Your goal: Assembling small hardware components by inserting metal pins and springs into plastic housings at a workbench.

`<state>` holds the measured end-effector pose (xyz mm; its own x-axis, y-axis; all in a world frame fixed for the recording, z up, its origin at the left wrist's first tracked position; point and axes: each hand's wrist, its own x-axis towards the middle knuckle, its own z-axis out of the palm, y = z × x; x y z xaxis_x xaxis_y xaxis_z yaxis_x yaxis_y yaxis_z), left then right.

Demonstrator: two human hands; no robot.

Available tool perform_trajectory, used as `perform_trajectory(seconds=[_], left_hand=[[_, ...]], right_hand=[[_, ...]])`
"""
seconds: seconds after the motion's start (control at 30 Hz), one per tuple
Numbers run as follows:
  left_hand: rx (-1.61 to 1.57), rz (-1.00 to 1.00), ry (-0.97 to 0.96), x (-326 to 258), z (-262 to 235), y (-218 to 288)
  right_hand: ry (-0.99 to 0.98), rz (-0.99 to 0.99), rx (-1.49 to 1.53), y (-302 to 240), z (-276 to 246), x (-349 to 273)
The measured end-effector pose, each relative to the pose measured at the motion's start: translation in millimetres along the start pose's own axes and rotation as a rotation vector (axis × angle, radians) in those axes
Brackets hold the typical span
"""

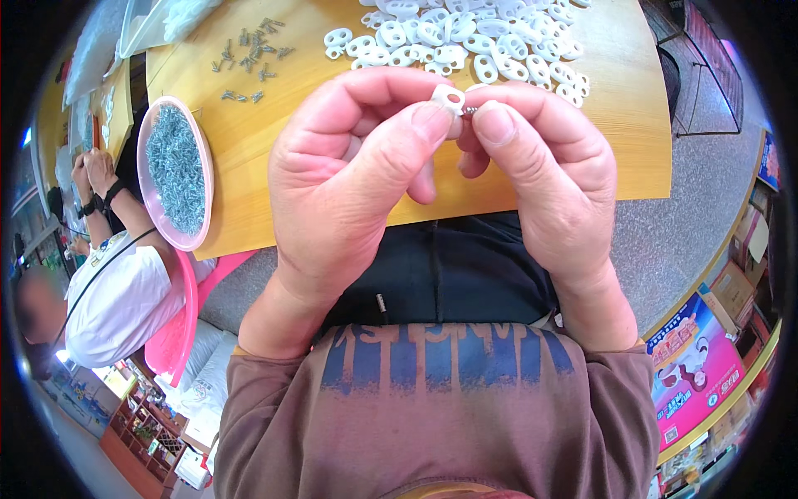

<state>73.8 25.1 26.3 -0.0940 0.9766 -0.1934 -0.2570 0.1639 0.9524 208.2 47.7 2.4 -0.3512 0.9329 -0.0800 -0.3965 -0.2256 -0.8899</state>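
Brown-sleeved forearms rising to the left hand (349,175) and right hand (540,166), fingertips pinched shut together on one white plastic clip (450,99) and small screw (470,109), just above wooden table (249,158). Beyond: clip pile (474,37); left, pink bowl of screws (174,170).

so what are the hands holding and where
The left hand pinches a small white plastic clip by its edge; the right hand pinches a small screw against it.
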Motion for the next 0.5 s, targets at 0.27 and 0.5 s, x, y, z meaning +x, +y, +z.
perform_trajectory(seconds=[0.27,0.5], left_hand=[[0.048,0.087,-0.014,-1.0,1.3,0.4],[0.12,0.148,-0.014,-1.9,2.8,0.2]], right_hand=[[-0.026,-0.117,-0.124,2.3,-1.2,0.0],[-0.02,-0.09,-0.093,1.5,-0.3,-0.6]])
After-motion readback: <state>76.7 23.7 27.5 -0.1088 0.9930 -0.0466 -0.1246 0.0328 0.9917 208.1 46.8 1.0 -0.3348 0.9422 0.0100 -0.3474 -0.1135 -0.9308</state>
